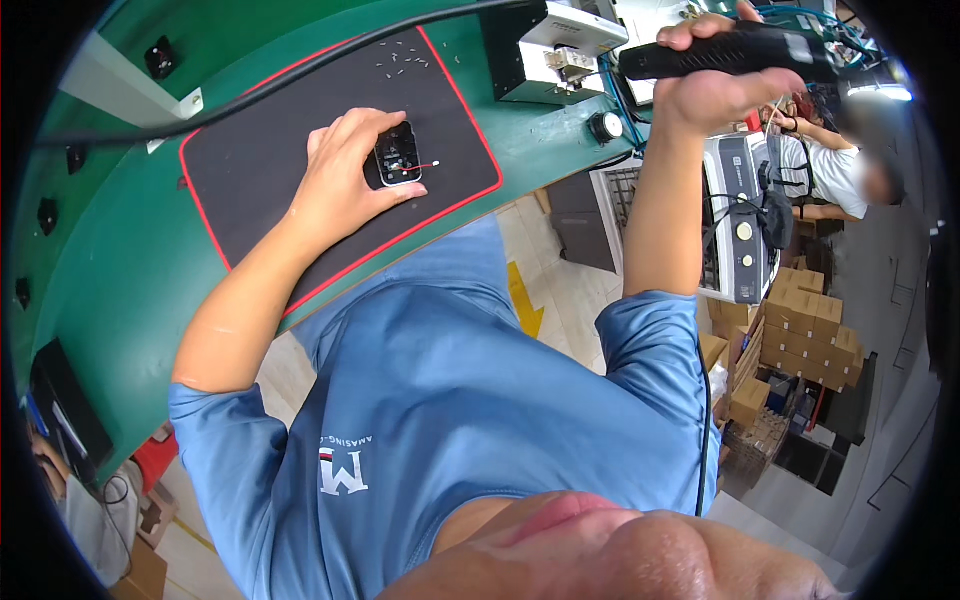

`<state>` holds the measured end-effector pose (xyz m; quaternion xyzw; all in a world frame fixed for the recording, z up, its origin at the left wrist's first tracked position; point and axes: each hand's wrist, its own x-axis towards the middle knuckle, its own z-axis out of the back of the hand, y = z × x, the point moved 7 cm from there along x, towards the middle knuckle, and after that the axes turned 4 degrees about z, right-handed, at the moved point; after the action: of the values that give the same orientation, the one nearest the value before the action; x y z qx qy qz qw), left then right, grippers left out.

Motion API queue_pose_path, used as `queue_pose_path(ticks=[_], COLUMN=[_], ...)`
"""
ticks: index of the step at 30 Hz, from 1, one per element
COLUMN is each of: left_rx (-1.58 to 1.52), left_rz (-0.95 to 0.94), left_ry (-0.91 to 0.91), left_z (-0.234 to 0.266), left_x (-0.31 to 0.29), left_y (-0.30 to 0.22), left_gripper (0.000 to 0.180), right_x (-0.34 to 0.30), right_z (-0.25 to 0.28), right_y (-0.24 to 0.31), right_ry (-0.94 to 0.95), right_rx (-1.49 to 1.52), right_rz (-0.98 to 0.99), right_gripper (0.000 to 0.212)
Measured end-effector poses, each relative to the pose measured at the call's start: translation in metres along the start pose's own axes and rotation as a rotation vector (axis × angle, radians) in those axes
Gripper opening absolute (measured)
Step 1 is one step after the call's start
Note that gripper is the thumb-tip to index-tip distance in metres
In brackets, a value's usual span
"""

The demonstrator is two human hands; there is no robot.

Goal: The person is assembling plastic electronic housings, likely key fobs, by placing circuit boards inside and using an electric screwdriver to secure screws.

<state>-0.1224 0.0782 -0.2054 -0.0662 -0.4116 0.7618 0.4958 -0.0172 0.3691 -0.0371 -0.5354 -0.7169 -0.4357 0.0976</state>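
Note:
My left hand [340,170] rests on the black mat [265,120], thumb and fingers closed around a small open device housing [399,155] with a pale rim. Inside the housing dark parts show, and a thin red-and-white wire lead [425,165] with a white plug sticks out to its right. Up at the right, my right hand [715,95] is wrapped round a black electric screwdriver [725,55]. Its tip end points left, close to the front of a screw feeder [570,65]. Several tiny screws [402,60] lie loose at the mat's far edge.
A small round white-topped container [605,127] stands right of the mat on the green bench [95,330]. A black cable [290,75] crosses above the mat. A grey machine [738,220] with knobs is at the right; a person [835,165] and stacked cartons [815,325] are beyond.

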Motion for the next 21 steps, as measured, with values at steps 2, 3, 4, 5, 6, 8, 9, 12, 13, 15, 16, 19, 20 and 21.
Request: queue_pose_path(ticks=[2, 3, 4, 5, 6, 8, 9, 12, 13, 15, 16, 19, 20, 21], left_rx=[-0.002, -0.01, -0.011, -0.01, -0.006, -0.008, -0.009, -0.004, -0.003, -0.006, -0.006, -0.007, -0.014, -0.02], left_rz=[0.016, 0.029, 0.024, 0.012, 0.003, -0.002, -0.002, -0.013, -0.014, -0.005, -0.006, 0.0, -0.004, -0.002], left_ry=[0.005, 0.012, 0.012, 0.001, -0.009, -0.008, -0.01, -0.015, -0.016, -0.005, -0.007, 0.0, 0.002, 0.0], left_z=[0.001, 0.0, 0.0, 0.001, 0.001, 0.0, 0.001, 0.001, 0.001, 0.001, 0.001, 0.001, 0.001, 0.002], left_x=[-0.003, -0.003, -0.002, -0.002, -0.001, -0.001, 0.0, 0.001, 0.001, 0.0, 0.0, -0.001, 0.0, -0.001], left_y=[0.003, 0.003, 0.002, 0.001, 0.0, 0.0, -0.001, -0.002, -0.002, -0.002, -0.001, -0.001, -0.002, -0.002], left_gripper=[0.08, 0.08, 0.08, 0.08, 0.08, 0.08, 0.08, 0.08, 0.08, 0.08, 0.08, 0.08, 0.08, 0.081], right_x=[-0.007, -0.006, -0.005, -0.004, -0.005, -0.005, -0.005, -0.003, -0.003, -0.002, -0.002, 0.003, 0.004, 0.003], right_z=[-0.015, -0.007, 0.001, 0.006, 0.007, 0.015, 0.019, 0.027, 0.028, 0.027, 0.023, 0.031, 0.035, 0.038], right_y=[0.013, 0.007, 0.003, 0.002, 0.0, -0.003, -0.008, -0.016, -0.017, -0.018, -0.019, -0.023, -0.025, -0.024], right_ry=[-0.017, -0.015, -0.013, -0.013, -0.019, -0.025, -0.009, -0.03, -0.048, -0.064, -0.043, 0.064, 0.147, 0.15], right_rx=[-0.645, -0.591, -0.537, -0.538, -0.593, -0.647, -0.64, -0.64, -0.613, -0.586, -0.562, -0.467, -0.396, -0.436], right_rz=[0.265, 0.209, 0.152, 0.157, 0.163, 0.17, 0.142, 0.07, 0.047, 0.026, -0.012, -0.079, -0.111, -0.122], right_gripper=[0.068, 0.068, 0.068, 0.068, 0.069, 0.07, 0.071, 0.074, 0.074, 0.074, 0.076, 0.08, 0.082, 0.085])
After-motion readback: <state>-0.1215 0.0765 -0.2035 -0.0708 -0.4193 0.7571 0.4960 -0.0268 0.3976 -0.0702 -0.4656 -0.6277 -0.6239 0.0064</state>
